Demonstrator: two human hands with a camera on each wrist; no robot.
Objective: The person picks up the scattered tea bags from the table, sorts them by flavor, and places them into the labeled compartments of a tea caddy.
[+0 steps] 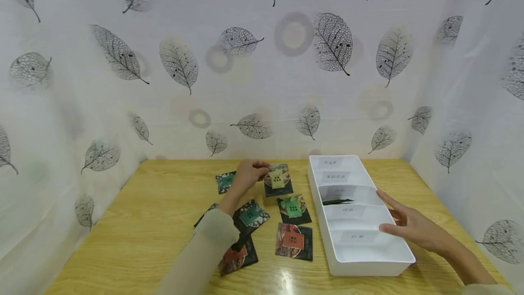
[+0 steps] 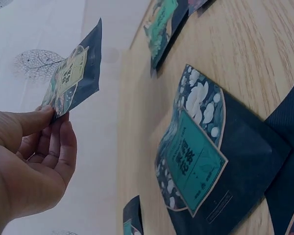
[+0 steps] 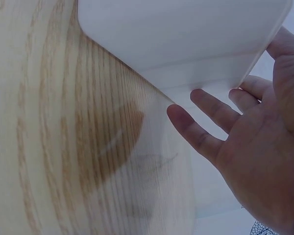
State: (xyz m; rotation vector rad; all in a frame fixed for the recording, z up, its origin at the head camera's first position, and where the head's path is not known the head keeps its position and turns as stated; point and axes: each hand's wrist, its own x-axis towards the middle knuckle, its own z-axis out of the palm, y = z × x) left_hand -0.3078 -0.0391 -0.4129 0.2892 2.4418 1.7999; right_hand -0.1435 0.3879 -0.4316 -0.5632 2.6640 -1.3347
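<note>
Yellow packet (image 1: pixel 279 182) is held by the left hand (image 1: pixel 247 177), pinched at its far left corner; thumb and fingers are closed right down on it, no gap. By the left wrist view it looks to be held up off the desk (image 1: pixel 135 222), printed face seen at a slant. Key relation, as judged: tray (image 1: pixel 368 268) is set to the right of both packet and pinching fingers, near but apart, with the packet placed about level with the second and third compartments from the far end. Tray's long axis is pointed away from the person, slightly skewed; its dividers are run crosswise. Packet is almost square, so no strong long axis can be called; its height is lined up roughly with the tray's length. Right hand (image 1: pixel 412 226) is the nearer one to the tray: fingers are spread and nearly straight along its right side, fingertips touching the wall, thumb laid over the rim, no packet held. Middle compartment is occupied by a dark packet (image 1: pixel 337 202). Between left forearm and tray, green packet (image 1: pixel 294 209) and red packet (image 1: pixel 294 241) are laid in a column nearer the person than the yellow one. Teal packet (image 1: pixel 250 215) and others are left around the forearm, partly hidden by it.
</note>
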